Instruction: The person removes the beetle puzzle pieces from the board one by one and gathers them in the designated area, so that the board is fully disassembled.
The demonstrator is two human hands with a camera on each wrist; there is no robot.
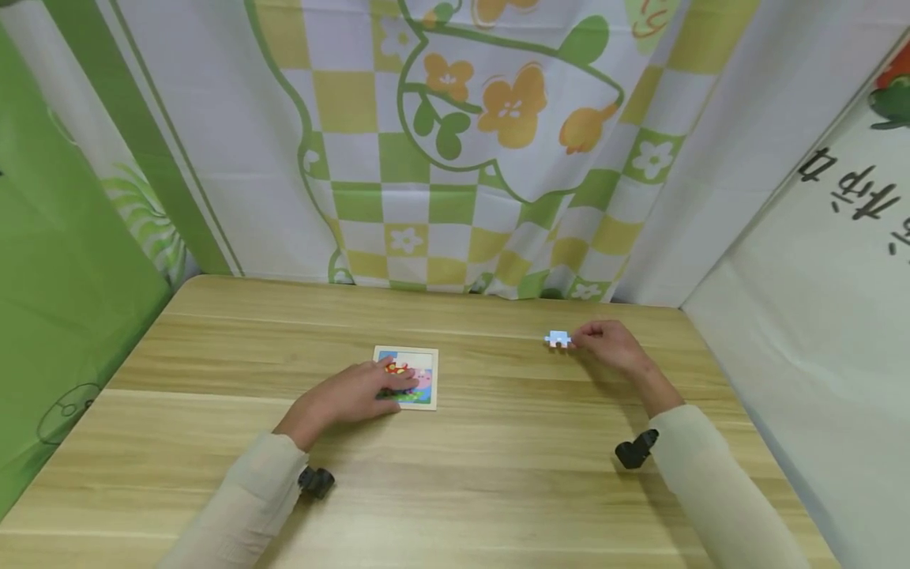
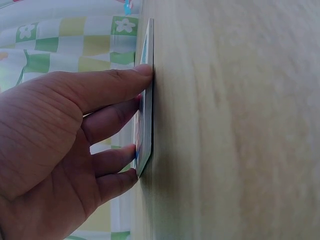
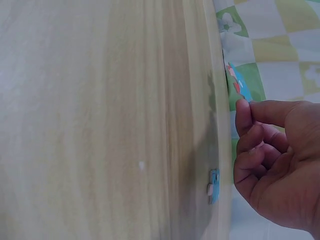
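A small square picture puzzle [image 1: 430, 359] in a pale frame lies on the table, showing a colourful cartoon picture with a white patch at its top. My left hand [image 1: 362, 391] rests on it, fingertips on the picture and thumb [image 2: 142, 71] at the near edge of the frame. Farther right, my right hand [image 1: 610, 344] pinches a light-blue jigsaw piece [image 1: 558, 338] between thumb and forefinger. In the right wrist view this piece [image 3: 239, 82] is held up off the table, its face blue with some red. Another blue piece [image 3: 214, 186] lies on the table below that hand.
The wooden table [image 1: 490, 482] runs back to a patterned curtain [image 1: 455, 205]. A green cloth [image 1: 64, 261] hangs at the left and a white sheet with dark writing [image 1: 817, 316] at the right. Black wrist cameras [image 1: 316, 482] sit at both sleeves.
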